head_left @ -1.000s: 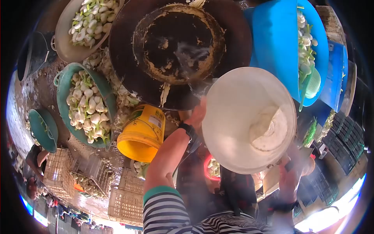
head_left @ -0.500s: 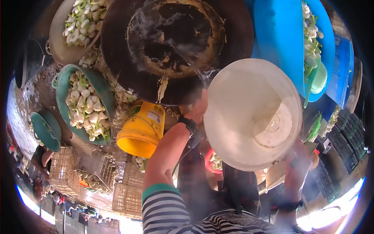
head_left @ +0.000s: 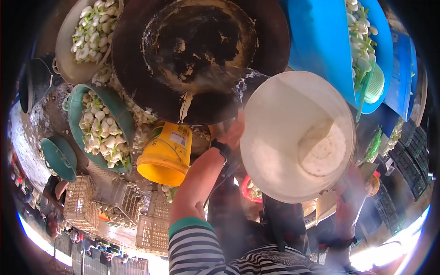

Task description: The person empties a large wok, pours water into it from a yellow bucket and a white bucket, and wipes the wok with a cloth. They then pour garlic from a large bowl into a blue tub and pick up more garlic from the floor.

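Note:
A large whitish basin [head_left: 279, 160] is tipped towards the wide dark wok [head_left: 270, 50], and clear water [head_left: 245, 85] runs over its upper rim into the wok. My left hand [head_left: 233, 134] grips the basin's left side, its fingers partly hidden behind the rim. On the lower right, my right hand [head_left: 349, 185] holds the basin's edge, hazy and partly covered by it. Brown water and pale residue lie in the wok. Just left of my left forearm, a yellow bucket [head_left: 161, 167] lies tilted with its mouth facing down towards me.
At left stand a green tub [head_left: 73, 110] and a metal pan [head_left: 64, 59], both with garlic bulbs. A blue tub [head_left: 316, 41] and a green strainer [head_left: 376, 85] are at right. Wicker-like crates [head_left: 80, 201] sit lower left; dark crates [head_left: 415, 149] are far right.
Water now spills over the basin's rim in a wider, stronger stream, and the wok's pool is browner. The wok and blue tub have shifted slightly left in view. Both hands keep their hold.

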A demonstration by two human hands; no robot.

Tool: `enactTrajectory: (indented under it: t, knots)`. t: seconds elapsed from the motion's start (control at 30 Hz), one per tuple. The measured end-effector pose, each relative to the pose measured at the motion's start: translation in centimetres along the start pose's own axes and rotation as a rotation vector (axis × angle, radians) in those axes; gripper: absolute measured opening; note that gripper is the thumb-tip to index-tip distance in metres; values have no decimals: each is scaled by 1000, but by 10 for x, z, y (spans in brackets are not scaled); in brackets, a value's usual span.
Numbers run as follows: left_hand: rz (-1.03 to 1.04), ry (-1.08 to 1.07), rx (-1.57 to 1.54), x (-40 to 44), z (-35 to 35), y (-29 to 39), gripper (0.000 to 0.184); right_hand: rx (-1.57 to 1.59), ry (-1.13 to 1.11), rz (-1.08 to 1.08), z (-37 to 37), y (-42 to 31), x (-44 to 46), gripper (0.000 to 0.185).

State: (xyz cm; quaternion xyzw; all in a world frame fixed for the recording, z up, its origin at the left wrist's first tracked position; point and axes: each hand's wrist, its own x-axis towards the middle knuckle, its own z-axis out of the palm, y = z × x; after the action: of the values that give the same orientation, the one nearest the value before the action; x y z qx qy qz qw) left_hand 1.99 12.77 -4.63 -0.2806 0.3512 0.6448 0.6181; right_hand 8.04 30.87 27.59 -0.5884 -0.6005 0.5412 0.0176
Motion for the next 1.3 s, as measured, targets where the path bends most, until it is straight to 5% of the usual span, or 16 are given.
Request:
enactTrajectory:
  t: [0.17, 0.37, 0.63, 0.97, 1.03, 1.23, 1.27, 1.3]
  knots:
    - [48, 21, 256, -13, 10, 22, 70, 5, -15, 8, -35, 18, 5, 51]
    - [234, 353, 415, -55, 41, 17, 65, 152, -22, 4, -78, 52, 18, 50]
    - [119, 409, 896, -98, 108, -31, 53, 151, -6, 8, -162, 112, 64, 48]
    - [81, 398, 841, -72, 181, -139, 41, 88, -60, 6, -278, 174, 129, 48]
    - [189, 309, 609, -53, 185, -165, 42, 97, -33, 49, -302, 192, 146, 48]
    - [11, 306, 666, -20, 260, -151, 39, 203, -17, 88, -356, 213, 165, 50]
    - [250, 265, 619, -1, 251, -179, 38, 269, 17, 100, -367, 225, 170, 49]
    - [269, 261, 663, 7, 260, -186, 38, 333, 51, 111, -378, 231, 174, 48]
